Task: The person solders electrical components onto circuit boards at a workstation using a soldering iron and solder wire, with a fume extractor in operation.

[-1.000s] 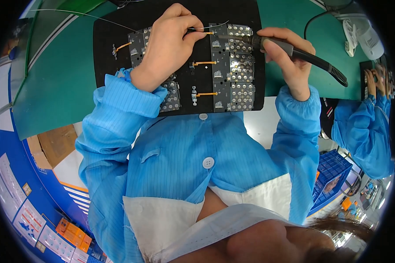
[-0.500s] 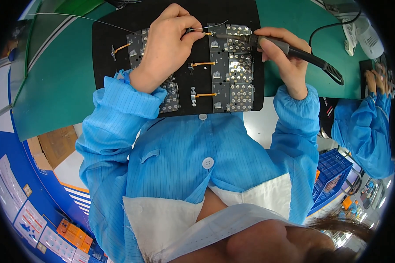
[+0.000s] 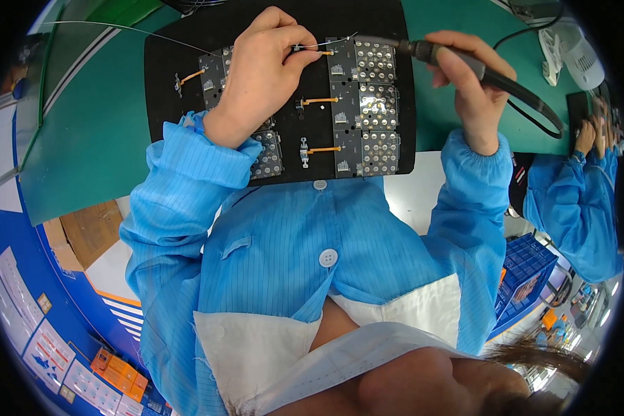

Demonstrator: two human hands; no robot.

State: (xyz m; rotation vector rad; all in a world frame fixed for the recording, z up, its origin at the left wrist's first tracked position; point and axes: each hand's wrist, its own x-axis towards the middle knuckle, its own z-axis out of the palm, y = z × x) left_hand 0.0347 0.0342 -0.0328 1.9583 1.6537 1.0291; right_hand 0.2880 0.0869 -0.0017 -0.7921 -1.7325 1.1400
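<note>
My left hand (image 3: 260,83) is closed over the top row of circuit boards, thumb and forefinger pinching a thin silvery solder wire (image 3: 335,43). An orange flex strip (image 3: 326,53) runs from under these fingertips onto the top right board (image 3: 376,62). My right hand (image 3: 475,83) grips a black soldering iron (image 3: 457,61), whose tip reaches left to about the wire's free end; whether they touch I cannot tell. Below, two more boards (image 3: 380,107) each carry an orange strip (image 3: 322,100) with a small metal part. My left hand and sleeve partly hide the left column of boards.
The boards lie on a black mat (image 3: 173,139) over a green table (image 3: 97,139). At the right stand a white translucent bottle (image 3: 581,61) and the iron's black cord. Another person's blue sleeve (image 3: 568,201) shows at far right, above a blue crate (image 3: 523,277).
My right hand has drawn back to the right, and the iron's tip has left the orange strip and come up near the wire's end. My left hand stays about where it was.
</note>
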